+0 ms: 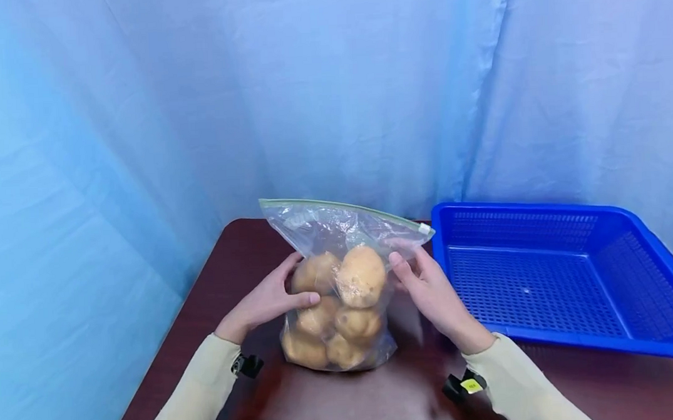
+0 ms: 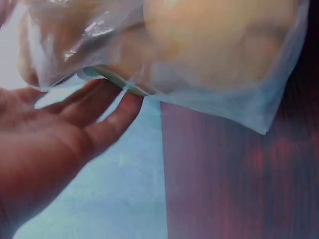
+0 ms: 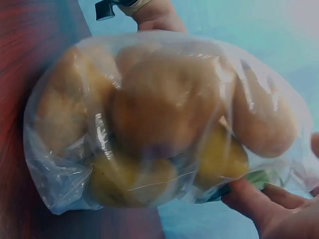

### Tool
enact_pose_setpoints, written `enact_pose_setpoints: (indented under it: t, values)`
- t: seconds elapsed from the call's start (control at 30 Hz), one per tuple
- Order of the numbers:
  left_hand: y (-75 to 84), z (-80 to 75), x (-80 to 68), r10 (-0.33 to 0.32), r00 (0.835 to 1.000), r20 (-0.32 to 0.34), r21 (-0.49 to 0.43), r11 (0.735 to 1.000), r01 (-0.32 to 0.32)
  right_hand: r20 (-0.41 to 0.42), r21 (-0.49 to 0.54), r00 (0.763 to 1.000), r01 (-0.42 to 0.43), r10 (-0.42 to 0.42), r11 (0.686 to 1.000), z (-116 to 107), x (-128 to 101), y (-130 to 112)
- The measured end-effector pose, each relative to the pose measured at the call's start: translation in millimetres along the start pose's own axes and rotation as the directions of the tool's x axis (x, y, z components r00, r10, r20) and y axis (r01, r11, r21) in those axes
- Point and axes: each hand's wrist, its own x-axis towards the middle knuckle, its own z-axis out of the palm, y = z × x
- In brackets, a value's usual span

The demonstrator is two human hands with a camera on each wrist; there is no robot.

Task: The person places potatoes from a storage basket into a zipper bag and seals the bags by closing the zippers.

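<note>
A clear plastic slider bag [image 1: 314, 226] stands upright, its bottom at the dark tabletop, with several brown-yellow potatoes [image 1: 361, 276] packed inside. Along its top runs a green zip strip [image 1: 336, 203], with a white slider [image 1: 424, 229] at the right end. My left hand [image 1: 264, 301] holds the bag's left side, thumb across the front and fingers reaching behind. On the other side, my right hand [image 1: 433, 293] holds the upper right edge, its thumb near the top potato. The left wrist view shows the left fingers [image 2: 112, 117] against the plastic; the right fingertips [image 3: 244, 194] meet it in the right wrist view.
To the right sits a blue plastic basket [image 1: 551, 338] with a perforated floor, close beside my right hand. The dark red-brown table [image 1: 215, 271] ends not far behind the bag. Light blue curtains [image 1: 331, 97] hang around the back and left side.
</note>
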Motion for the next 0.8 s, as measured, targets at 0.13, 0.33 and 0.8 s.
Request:
enact_pose_setpoints:
  t: [0.13,0.33,0.8]
  values:
    - [1.3,5.9,-1.2,-0.022,0.998,-0.062,0.038,0.999,0.025,0.027,0.09,0.999,-0.042,0.04,0.995,6.1,0.2,5.3]
    - [-5.7,16.2,-8.0,-0.096,0.994,-0.046,-0.042,0.995,0.094,0.119,0.115,0.987,-0.123,0.11,0.986,21.6,-11.3,16.7]
    - [-17.7,28.9,-16.7,-0.241,0.97,-0.031,-0.134,0.963,0.235,0.094,0.027,0.959,-0.271,0.268,0.962,27.5,-22.4,37.5]
